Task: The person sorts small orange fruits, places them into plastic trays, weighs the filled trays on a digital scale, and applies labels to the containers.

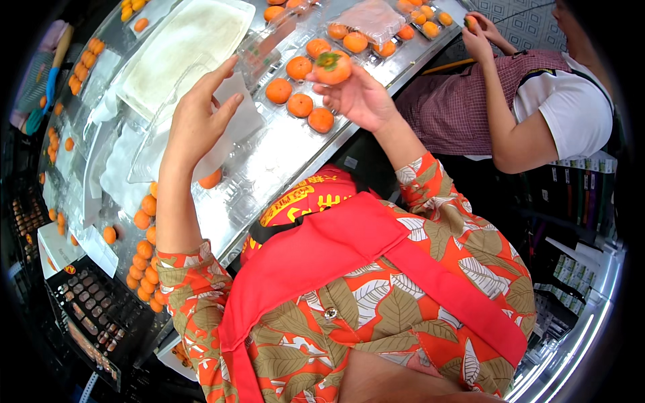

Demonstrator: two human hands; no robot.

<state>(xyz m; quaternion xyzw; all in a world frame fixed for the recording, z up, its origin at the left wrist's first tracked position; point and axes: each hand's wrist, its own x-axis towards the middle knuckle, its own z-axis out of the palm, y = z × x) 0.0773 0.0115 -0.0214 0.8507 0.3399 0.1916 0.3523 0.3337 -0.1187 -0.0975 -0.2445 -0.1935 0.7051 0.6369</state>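
Observation:
My right hand (360, 95) holds an orange persimmon (332, 68) with its green calyx turned up, above several persimmons (300, 105) that lie on the metal table (252, 171). My left hand (204, 111) is raised over a clear plastic tray (146, 146) and a translucent sheet (232, 116); its thumb and fingers are apart. Whether it touches the tray's edge is hard to tell. One more persimmon (209, 179) lies partly hidden by my left forearm. Past the tray stands a large white shallow container (186, 50).
A co-worker (504, 106) at the right holds a small orange fruit (470, 22). Wrapped fruit packs (365, 25) sit at the table's far right. Many small orange fruits (145, 249) lie at the left. Another person's blue-gloved arm (50, 83) shows far left.

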